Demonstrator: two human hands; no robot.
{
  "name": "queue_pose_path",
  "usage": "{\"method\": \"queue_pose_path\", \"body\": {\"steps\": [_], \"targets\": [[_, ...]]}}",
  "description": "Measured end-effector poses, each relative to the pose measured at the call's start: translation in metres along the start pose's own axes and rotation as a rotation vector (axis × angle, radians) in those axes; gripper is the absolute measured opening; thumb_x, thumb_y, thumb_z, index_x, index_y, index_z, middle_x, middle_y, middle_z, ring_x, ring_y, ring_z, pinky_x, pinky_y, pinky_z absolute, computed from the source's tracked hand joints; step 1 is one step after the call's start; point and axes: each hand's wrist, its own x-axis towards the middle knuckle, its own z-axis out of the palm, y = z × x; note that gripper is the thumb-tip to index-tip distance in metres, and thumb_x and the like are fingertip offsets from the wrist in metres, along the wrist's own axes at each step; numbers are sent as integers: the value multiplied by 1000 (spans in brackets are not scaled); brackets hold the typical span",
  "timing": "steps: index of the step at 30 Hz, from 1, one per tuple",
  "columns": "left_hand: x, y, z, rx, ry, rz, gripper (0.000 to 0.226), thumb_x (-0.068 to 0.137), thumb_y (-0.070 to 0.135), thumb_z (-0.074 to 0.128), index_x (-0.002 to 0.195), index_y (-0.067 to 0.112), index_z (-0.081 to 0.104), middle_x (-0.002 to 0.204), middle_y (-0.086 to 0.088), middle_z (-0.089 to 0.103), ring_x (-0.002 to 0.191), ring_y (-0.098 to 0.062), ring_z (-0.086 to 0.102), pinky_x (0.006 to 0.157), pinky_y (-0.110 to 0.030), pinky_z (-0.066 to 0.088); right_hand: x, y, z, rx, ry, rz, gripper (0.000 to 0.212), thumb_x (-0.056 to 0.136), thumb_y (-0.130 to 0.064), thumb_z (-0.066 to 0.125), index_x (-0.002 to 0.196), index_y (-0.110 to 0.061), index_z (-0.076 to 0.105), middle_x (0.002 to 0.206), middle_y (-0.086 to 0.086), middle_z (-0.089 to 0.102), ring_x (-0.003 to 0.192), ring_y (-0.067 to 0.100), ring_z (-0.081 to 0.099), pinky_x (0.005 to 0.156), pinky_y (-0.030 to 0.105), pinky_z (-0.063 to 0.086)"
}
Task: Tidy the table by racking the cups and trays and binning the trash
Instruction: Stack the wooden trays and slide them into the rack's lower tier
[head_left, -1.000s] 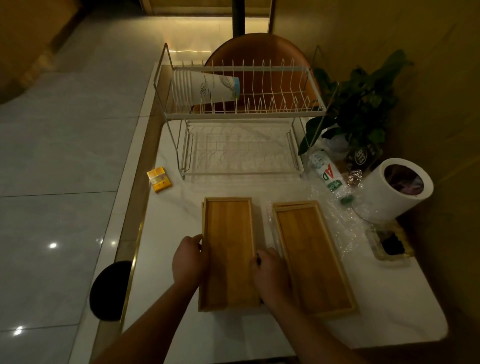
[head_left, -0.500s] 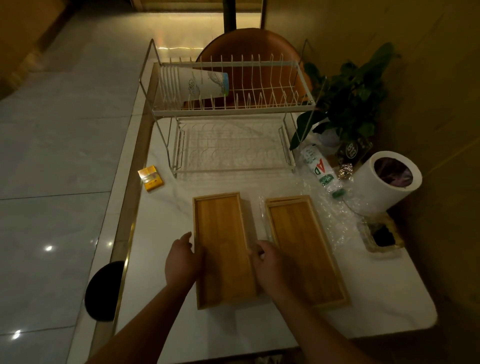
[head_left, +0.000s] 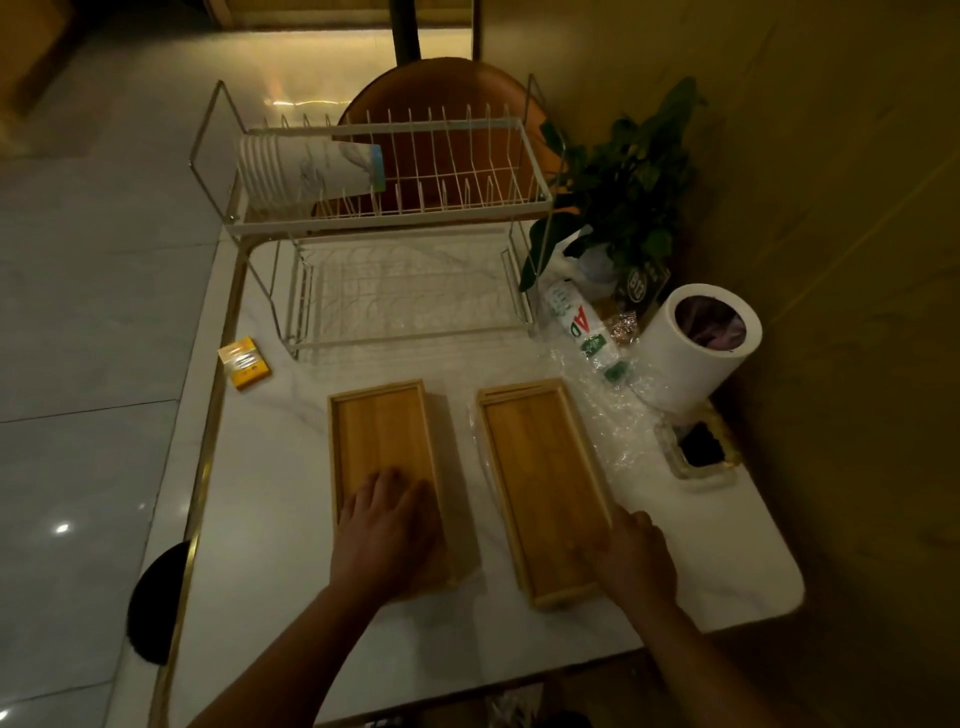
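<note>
Fingers (head_left: 384, 480) of the left hand (head_left: 387, 530) lie straight and released, flat on the left tray (head_left: 382, 431) at its end far from the rack (head_left: 395, 218). The right hand (head_left: 631, 558) is on the right tray (head_left: 535, 467), at its corner farthest from the rack; grip or only touch, I cannot tell. Both trays lie on the surface (head_left: 270, 493).

To do it well, I think: take one tray by both long edges, lift level, slot it upright btw. the rack wires, beside the cups (head_left: 306, 171).

Vs. 0.5 s ago: both hands clasped the left tray; now the trays are further apart.
</note>
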Motion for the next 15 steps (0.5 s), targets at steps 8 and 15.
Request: {"method": "queue_pose_path", "body": {"steps": [8,15], "targets": [[0,11,-16,-186,106,-83,52,95,40,57,142,20,49,145,-10,44,134,-31,39,107,-42,38,10,13,-10,286,-60,22,41,77,-41,76,106,-15,64,92,-1,65,78,20,62,64,30,51],[-4,71,-26,-836,13,-117,37,93,35,61,129,27,58,118,-1,64,100,-15,63,90,-44,55,-13,-9,-28,744,103,-106,14,82,-33,74,79,-23,64,77,-4,67,71,9,64,60,27,50]]}}
